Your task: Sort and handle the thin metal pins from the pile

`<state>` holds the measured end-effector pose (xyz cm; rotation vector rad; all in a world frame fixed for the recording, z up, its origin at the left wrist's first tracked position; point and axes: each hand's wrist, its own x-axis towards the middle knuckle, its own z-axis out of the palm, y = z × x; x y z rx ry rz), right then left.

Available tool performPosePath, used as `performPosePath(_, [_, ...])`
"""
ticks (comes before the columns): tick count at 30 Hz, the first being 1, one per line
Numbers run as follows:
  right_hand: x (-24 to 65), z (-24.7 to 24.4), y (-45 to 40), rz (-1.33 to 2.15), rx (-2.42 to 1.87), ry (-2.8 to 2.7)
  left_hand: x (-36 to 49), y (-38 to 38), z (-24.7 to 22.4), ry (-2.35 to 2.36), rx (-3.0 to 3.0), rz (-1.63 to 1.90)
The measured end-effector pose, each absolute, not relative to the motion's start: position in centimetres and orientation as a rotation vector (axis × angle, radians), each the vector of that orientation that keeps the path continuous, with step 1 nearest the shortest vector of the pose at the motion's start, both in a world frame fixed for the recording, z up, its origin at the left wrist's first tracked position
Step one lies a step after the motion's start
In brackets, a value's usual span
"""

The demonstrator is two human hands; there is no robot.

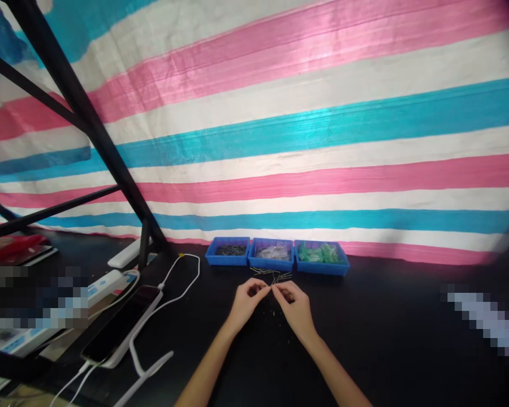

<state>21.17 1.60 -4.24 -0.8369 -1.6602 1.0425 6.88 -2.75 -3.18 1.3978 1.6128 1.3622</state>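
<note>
The bench (390,339) is matt black. Toward its far side, three blue trays stand in a row: the left tray (227,260), the middle tray (271,263) and the right tray (322,267). Just in front lie loose thin sticks (283,276), with pale specks (274,312) nearer. A white cable (199,265) loops across its left part.

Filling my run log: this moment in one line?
left hand, right hand: fingertips close together | grasp: unclear | just beyond: thin metallic-looking rods | behind: three blue bins
</note>
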Motion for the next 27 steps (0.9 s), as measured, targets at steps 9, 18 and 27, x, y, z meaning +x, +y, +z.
performPosePath(9, [20.9, -3.7, 1.3, 1.094, -0.779, -1.628, 6.6, -3.3, -2.1, 1.475, 1.503, 1.266])
performPosePath(18, [21.3, -3.7, 1.5, 0.955, -0.823, -1.748, 3.9, -2.3, -0.7, 1.706, 1.057, 1.71])
performPosePath(27, [20.9, -4.7, 1.3, 0.928, -0.812, -1.772, 0.9, 0.8, 3.5, 1.845, 0.762, 2.012])
